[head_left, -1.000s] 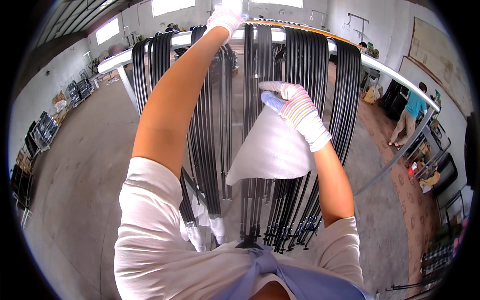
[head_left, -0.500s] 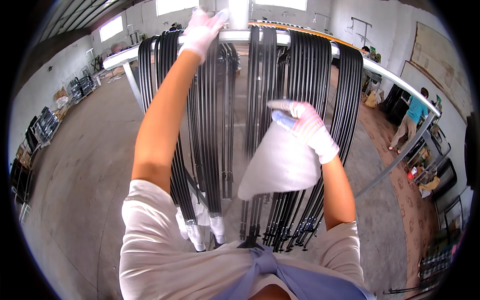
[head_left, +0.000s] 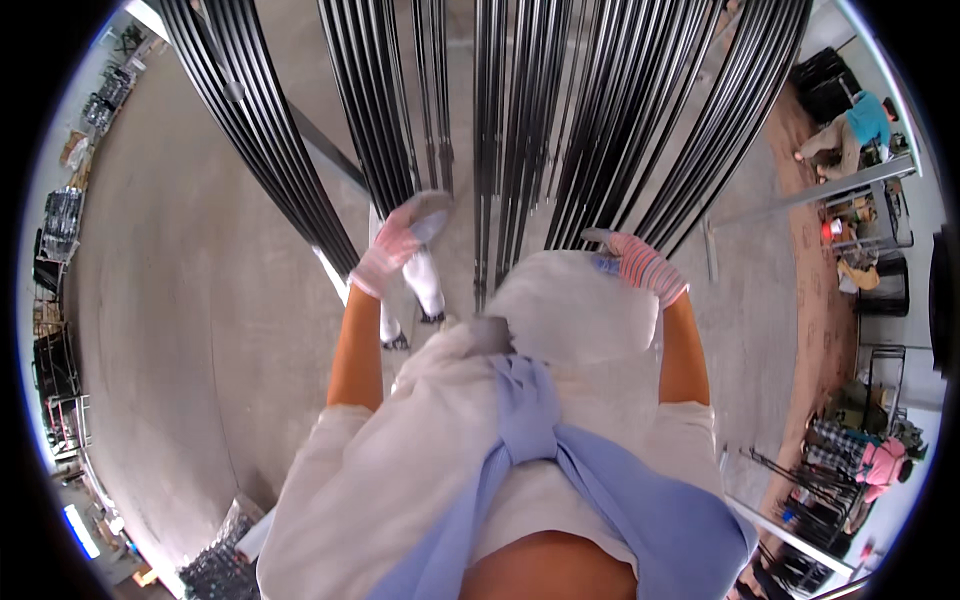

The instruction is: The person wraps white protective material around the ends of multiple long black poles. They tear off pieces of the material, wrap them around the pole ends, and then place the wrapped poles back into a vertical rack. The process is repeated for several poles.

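Note:
Rows of long black rods (head_left: 520,110) hang straight down in front of me, reaching toward the concrete floor. My left hand (head_left: 400,240), in a pink and white glove, is lowered beside the middle bundle of rods with its fingers spread and nothing in it. My right hand (head_left: 640,262), in a striped glove, grips a white cloth (head_left: 575,310) that hangs against my chest. A small blue thing shows at its fingertips. This hand is just in front of the right-hand rods.
A metal rack rail (head_left: 820,185) runs along the right. A person in a teal top (head_left: 865,115) bends over at far right, and another in pink (head_left: 885,465) crouches lower right. A black bin (head_left: 885,285) stands there. Stacked frames (head_left: 60,215) line the left wall.
My left hand has let go of the top rail and come down to the rods' lower part. The view has tipped downward. My right hand still holds the cloth, now lower.

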Tool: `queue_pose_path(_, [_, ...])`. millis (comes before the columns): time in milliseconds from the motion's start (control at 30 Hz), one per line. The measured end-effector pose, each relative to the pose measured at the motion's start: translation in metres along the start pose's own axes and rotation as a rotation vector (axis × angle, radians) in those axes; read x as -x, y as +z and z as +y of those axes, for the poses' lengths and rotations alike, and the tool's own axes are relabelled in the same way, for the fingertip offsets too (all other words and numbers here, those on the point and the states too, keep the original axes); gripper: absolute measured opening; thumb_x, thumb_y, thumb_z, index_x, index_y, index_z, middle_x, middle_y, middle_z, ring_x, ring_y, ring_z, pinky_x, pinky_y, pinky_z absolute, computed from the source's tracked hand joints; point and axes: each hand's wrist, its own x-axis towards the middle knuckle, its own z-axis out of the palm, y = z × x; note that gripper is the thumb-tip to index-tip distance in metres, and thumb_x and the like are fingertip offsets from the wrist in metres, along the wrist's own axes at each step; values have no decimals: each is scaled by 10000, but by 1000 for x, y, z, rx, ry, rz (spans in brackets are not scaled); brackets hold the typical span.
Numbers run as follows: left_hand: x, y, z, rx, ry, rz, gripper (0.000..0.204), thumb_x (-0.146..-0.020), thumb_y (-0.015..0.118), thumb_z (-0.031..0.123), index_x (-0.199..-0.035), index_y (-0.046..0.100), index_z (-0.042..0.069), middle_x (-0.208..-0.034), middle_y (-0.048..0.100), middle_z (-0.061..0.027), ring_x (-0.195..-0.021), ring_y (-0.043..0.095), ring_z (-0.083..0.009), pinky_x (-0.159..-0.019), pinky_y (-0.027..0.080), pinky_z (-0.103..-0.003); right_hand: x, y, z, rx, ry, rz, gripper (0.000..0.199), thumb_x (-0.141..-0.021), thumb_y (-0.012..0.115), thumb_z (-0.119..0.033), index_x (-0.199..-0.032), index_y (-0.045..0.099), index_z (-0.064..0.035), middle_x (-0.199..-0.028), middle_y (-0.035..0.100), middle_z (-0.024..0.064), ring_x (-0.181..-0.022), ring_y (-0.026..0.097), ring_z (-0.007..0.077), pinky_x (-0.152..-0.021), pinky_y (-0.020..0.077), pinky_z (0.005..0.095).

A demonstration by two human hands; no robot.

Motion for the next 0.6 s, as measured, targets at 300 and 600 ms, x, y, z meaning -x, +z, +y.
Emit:
queue_pose_path(300, [-29, 31, -22, 202, -128, -195, 554, -732, 591, 150, -1205, 337, 18, -1168, 433, -69, -1008, 465, -154, -911, 336, -270, -11, 69, 57, 637, 340, -352, 226, -749, 509, -205, -927, 565, -78, -845, 589, 94, -751, 564, 221, -648, 456, 323])
queue_pose_path(600, [-36, 63, -77, 317, -247, -334, 365, -724, 614, 91, -1067, 505, 25, -1024, 551, -52, -967, 507, -134, -820, 408, -240, -43, 133, 118, 834, 644, -497, 205, -670, 495, -95, -838, 591, -30, -874, 603, 99, -829, 575, 285, -699, 480, 345])
